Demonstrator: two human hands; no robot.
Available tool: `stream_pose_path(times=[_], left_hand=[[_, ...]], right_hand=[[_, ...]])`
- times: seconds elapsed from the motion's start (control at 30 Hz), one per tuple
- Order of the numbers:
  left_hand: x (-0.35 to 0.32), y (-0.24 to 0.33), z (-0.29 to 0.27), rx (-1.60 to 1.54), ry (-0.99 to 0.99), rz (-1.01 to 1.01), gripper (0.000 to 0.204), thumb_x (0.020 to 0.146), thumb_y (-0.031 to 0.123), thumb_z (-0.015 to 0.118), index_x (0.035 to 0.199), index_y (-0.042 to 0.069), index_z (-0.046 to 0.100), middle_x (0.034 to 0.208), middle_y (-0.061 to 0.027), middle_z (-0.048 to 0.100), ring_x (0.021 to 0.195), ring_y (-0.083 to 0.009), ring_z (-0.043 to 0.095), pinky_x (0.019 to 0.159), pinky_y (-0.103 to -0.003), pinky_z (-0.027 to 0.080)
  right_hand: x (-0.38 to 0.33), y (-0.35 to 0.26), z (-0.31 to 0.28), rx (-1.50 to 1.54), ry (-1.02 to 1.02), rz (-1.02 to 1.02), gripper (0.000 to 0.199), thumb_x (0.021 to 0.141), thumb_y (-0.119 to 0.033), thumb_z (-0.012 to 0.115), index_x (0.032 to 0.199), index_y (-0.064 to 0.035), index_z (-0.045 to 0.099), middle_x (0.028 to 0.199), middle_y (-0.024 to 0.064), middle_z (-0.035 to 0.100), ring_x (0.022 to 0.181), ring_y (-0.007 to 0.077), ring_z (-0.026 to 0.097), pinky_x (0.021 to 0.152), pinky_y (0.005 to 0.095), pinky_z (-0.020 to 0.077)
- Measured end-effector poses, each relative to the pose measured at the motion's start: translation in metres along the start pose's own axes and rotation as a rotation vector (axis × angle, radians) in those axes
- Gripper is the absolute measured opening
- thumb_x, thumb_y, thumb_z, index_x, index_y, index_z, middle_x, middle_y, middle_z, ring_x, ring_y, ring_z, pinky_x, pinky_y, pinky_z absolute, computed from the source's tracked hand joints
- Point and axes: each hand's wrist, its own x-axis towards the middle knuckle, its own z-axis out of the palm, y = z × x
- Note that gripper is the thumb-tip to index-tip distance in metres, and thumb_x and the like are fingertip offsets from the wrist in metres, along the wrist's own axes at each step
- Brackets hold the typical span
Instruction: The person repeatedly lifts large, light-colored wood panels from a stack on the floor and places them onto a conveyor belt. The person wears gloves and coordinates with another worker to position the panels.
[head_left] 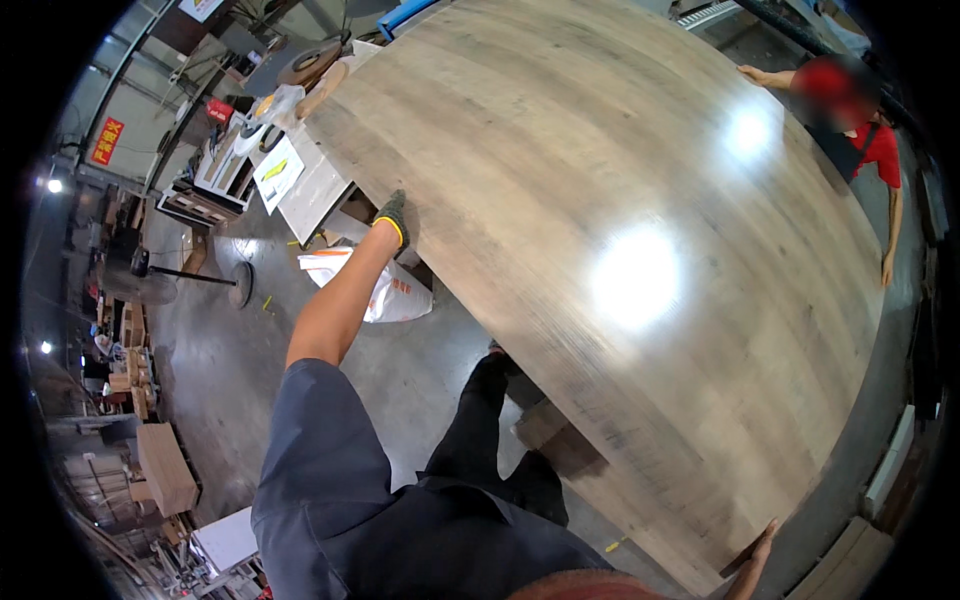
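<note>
A large wood-grain board (pixel 560 200) fills the right half of the view, its near edge running diagonally in front of me. My left hand (pixel 394 218), in a dark knit glove with a yellow cuff, grips that edge toward the far left, the thumb side on top and the other fingers hidden below. At the lower right, my right hand (pixel 764 550) is closed on the board's near corner; part of its grip is out of sight. Across the board, a co-worker in a red shirt (pixel 882 155) has both hands at the far edge.
A cluttered workbench (pixel 312 190) with a paper sheet (pixel 280 172) stands left of the board. A white sack (pixel 400 295) sits on the floor below my left arm. Further left are a black pole on a round base (pixel 242 285) and a stack of wood panels (pixel 167 468).
</note>
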Motion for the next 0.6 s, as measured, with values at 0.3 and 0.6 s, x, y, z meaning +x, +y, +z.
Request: stream_pose_path(times=[0.3, 0.6], left_hand=[[0.037, 0.000, -0.080, 0.248, 0.085, 0.080, 0.048, 0.089, 0.033, 0.038, 0.130, 0.011, 0.047, 0.137, -0.0099, 0.043, 0.128, -0.0273, 0.037, 0.108, -0.047, 0.019], [0.039, 0.149, -0.179, -3.111, 0.457, -0.028, 0.053, 0.086, 0.028, 0.062, 0.132, 0.011, 0.042, 0.127, -0.0055, 0.050, 0.115, -0.0251, 0.047, 0.102, -0.040, 0.037]], right_hand=[[0.102, -0.025, -0.003, 0.186, -0.273, -0.053, 0.088, 0.083, -0.066, 0.045, 0.141, -0.0032, 0.027, 0.143, 0.0151, 0.031, 0.130, 0.0307, 0.033, 0.105, 0.0420, 0.0275], [0.153, -0.093, 0.021, 0.010, -0.093, 0.049, 0.094, 0.080, -0.069, 0.045, 0.144, -0.0050, 0.019, 0.146, 0.0165, 0.026, 0.132, 0.0347, 0.028, 0.105, 0.0469, 0.0271]])
